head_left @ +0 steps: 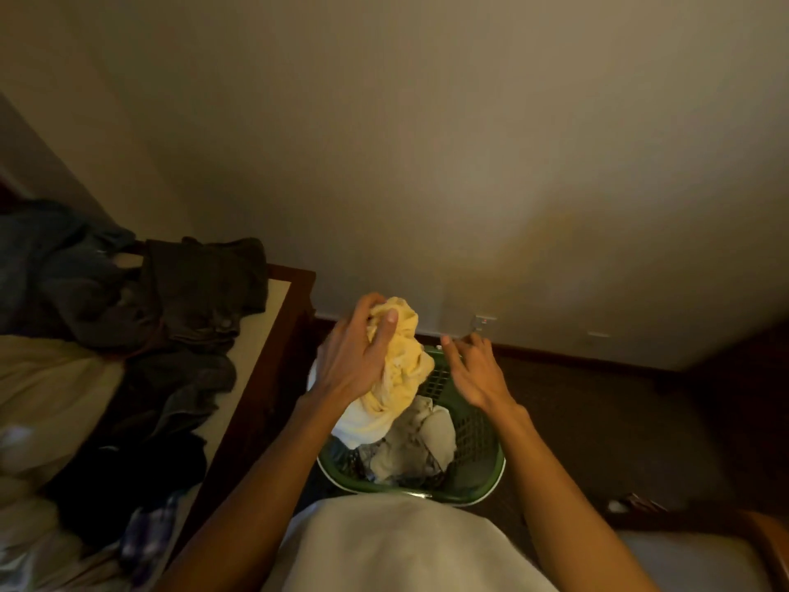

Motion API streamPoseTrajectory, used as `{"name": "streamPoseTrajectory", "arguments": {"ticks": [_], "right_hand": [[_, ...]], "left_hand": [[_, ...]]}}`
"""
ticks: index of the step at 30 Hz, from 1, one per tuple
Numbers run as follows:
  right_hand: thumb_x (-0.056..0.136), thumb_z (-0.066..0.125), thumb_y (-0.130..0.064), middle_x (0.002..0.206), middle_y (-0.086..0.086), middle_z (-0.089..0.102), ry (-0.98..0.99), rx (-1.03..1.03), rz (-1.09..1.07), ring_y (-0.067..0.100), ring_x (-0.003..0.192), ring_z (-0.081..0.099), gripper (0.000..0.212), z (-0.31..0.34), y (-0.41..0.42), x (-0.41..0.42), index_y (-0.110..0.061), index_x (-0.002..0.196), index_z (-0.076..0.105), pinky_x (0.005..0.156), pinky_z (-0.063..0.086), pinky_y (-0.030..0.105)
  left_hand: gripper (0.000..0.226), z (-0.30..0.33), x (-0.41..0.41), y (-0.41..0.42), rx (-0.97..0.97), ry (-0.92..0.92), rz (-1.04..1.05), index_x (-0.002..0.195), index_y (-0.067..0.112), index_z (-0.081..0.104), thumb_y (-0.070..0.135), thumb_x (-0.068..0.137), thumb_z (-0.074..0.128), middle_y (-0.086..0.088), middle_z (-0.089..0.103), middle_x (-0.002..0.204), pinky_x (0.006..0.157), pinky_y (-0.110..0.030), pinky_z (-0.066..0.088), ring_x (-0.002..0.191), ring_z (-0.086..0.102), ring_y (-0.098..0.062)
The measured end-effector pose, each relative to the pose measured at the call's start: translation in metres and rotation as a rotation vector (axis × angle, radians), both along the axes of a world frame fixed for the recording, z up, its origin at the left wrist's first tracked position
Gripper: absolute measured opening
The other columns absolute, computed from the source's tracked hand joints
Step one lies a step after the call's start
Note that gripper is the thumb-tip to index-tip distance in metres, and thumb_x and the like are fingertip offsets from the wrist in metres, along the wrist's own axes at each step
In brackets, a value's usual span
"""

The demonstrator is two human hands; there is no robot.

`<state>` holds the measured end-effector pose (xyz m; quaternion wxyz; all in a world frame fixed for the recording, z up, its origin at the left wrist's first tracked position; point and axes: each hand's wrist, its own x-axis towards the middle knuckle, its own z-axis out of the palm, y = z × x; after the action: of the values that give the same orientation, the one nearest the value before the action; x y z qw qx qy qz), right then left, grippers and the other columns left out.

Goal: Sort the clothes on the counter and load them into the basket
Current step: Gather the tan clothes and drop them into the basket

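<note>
My left hand (356, 356) grips a bunched pale yellow garment (403, 369) and holds it over the green plastic basket (474, 429), which stands on the floor in front of me. The garment's lower end hangs down into the basket. White and grey clothes (420, 448) lie inside the basket. My right hand (474, 369) hovers over the basket's far right rim with its fingers spread and holds nothing. On the left, dark clothes (200, 288) are piled on the counter (260, 335).
The counter has a dark wooden edge (277, 378) right next to the basket. More dark, light and checked clothes (145, 536) lie on its near part. A plain wall with a socket (482, 322) stands behind the basket. Dark carpet (619, 420) spreads to the right.
</note>
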<state>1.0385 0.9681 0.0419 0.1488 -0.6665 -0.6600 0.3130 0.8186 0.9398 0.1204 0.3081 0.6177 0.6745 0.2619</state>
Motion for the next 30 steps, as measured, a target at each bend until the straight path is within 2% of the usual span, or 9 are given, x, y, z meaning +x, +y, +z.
{"name": "streamPoseTrajectory", "arguments": {"ticks": [3, 5, 11, 14, 18, 22, 25, 27, 30], "right_hand": [[0.105, 0.029, -0.052, 0.122, 0.011, 0.054, 0.029, -0.002, 0.037, 0.030, 0.125, 0.041, 0.054, -0.007, -0.003, -0.007, -0.016, 0.101, 0.069, 0.102, 0.038, 0.048], [0.104, 0.031, -0.052, 0.126, 0.011, 0.055, 0.027, 0.002, 0.093, 0.030, 0.128, 0.041, 0.049, -0.013, -0.006, -0.015, -0.019, 0.107, 0.068, 0.106, 0.036, 0.046], [0.095, 0.028, -0.072, 0.112, 0.003, 0.064, 0.056, -0.005, 0.318, 0.027, 0.115, 0.053, 0.062, -0.051, -0.009, -0.073, -0.026, 0.099, 0.070, 0.101, 0.044, 0.046], [0.100, 0.044, -0.053, 0.113, 0.008, 0.065, 0.083, -0.053, 0.542, 0.029, 0.118, 0.052, 0.041, -0.053, -0.024, -0.143, -0.021, 0.103, 0.070, 0.099, 0.038, 0.037], [0.098, 0.055, -0.036, 0.091, 0.003, 0.058, 0.179, 0.026, 0.789, 0.034, 0.095, 0.058, 0.019, -0.036, -0.061, -0.235, -0.026, 0.083, 0.059, 0.078, 0.034, 0.030], [0.096, 0.060, -0.015, 0.091, 0.002, 0.061, 0.245, 0.132, 0.997, 0.031, 0.096, 0.058, 0.012, -0.012, -0.101, -0.314, -0.023, 0.087, 0.063, 0.079, 0.045, 0.036], [0.096, 0.061, -0.023, 0.098, 0.005, 0.061, 0.298, 0.243, 0.992, 0.030, 0.102, 0.055, 0.006, 0.010, -0.128, -0.376, -0.018, 0.096, 0.063, 0.081, 0.043, 0.035], [0.094, 0.063, -0.041, 0.118, 0.010, 0.058, 0.328, 0.327, 0.886, 0.030, 0.115, 0.049, 0.034, 0.020, -0.142, -0.423, -0.014, 0.114, 0.061, 0.090, 0.042, 0.034], [0.084, 0.077, -0.047, 0.148, 0.013, 0.041, 0.403, 0.192, 0.639, 0.027, 0.135, 0.037, 0.079, 0.032, -0.143, -0.489, -0.010, 0.144, 0.041, 0.105, 0.037, 0.038]], "left_hand": [[0.054, -0.025, -0.001, 0.001, -0.144, 0.059, -0.094, 0.153, 0.044, 0.023, 0.064, 0.102, 0.025, -0.008, 0.042, 0.156, 0.115, -0.054, 0.030, 0.144, 0.035, -0.034], [0.059, -0.029, -0.007, -0.009, -0.167, 0.051, -0.070, 0.156, 0.044, 0.019, 0.067, 0.101, 0.023, -0.003, 0.037, 0.161, 0.119, -0.054, 0.026, 0.149, 0.028, -0.029], [0.052, -0.027, -0.053, -0.067, -0.181, 0.016, 0.164, 0.149, 0.042, 0.032, 0.065, 0.103, 0.023, 0.004, 0.044, 0.156, 0.119, -0.046, 0.028, 0.146, 0.033, -0.022], [0.057, -0.034, -0.100, -0.118, -0.136, -0.050, 0.407, 0.148, 0.042, 0.030, 0.070, 0.099, 0.021, 0.006, 0.046, 0.153, 0.118, -0.047, 0.032, 0.145, 0.036, -0.021], [0.052, -0.032, -0.156, -0.189, -0.083, -0.080, 0.671, 0.150, 0.044, 0.024, 0.065, 0.103, 0.023, 0.006, 0.053, 0.147, 0.112, -0.050, 0.038, 0.135, 0.043, -0.025], [0.054, -0.034, -0.211, -0.254, 0.055, -0.046, 0.896, 0.147, 0.038, 0.033, 0.067, 0.103, 0.023, 0.002, 0.060, 0.141, 0.114, -0.046, 0.037, 0.135, 0.049, -0.020], [0.058, -0.043, -0.259, -0.293, 0.053, 0.020, 0.963, 0.146, 0.041, 0.032, 0.073, 0.100, 0.016, 0.004, 0.061, 0.140, 0.116, -0.049, 0.031, 0.139, 0.045, -0.022], [0.060, -0.050, -0.294, -0.312, 0.014, 0.085, 0.975, 0.149, 0.043, 0.029, 0.074, 0.099, 0.017, 0.005, 0.043, 0.156, 0.119, -0.051, 0.026, 0.148, 0.029, -0.026], [0.062, -0.068, -0.337, -0.339, -0.177, 0.143, 0.939, 0.156, 0.052, 0.008, 0.073, 0.098, 0.018, 0.003, 0.007, 0.171, 0.125, -0.056, 0.005, 0.156, 0.004, -0.030]]}}
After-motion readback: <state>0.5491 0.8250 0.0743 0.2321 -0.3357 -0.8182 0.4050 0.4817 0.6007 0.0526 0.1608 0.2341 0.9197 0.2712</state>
